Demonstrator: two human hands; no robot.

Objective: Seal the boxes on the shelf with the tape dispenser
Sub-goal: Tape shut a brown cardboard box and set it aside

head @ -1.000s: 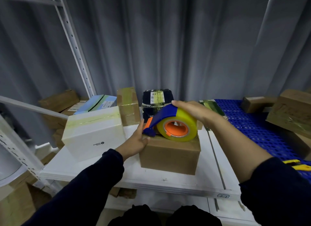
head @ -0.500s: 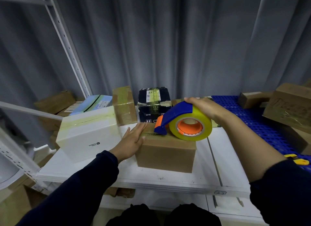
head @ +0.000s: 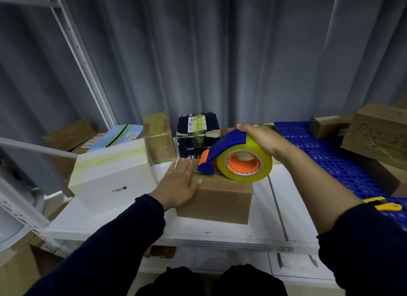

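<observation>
In the head view, at the centre of the frame, a brown box (head: 220,198) stands on the white shelf (head: 220,236). The person's left hand (head: 178,183) lies flat on its left top edge, fingers straight, holding nothing. The right hand (head: 262,137) curls over the tape dispenser (head: 240,159), whose blue nose touches the box top.

Dim, with a cool blue-grey cast. Soft light from above falls brightest on the white box (head: 114,176) left of the brown box (head: 222,198) and on the shelf (head: 220,236) under it. The brown box's near face is shaded. On top of it the tape dispenser (head: 233,163) carries a faint sheen. Behind it the curtain (head: 220,53) is dark. Far left of it the post (head: 83,60) bows from lens distortion.
</observation>
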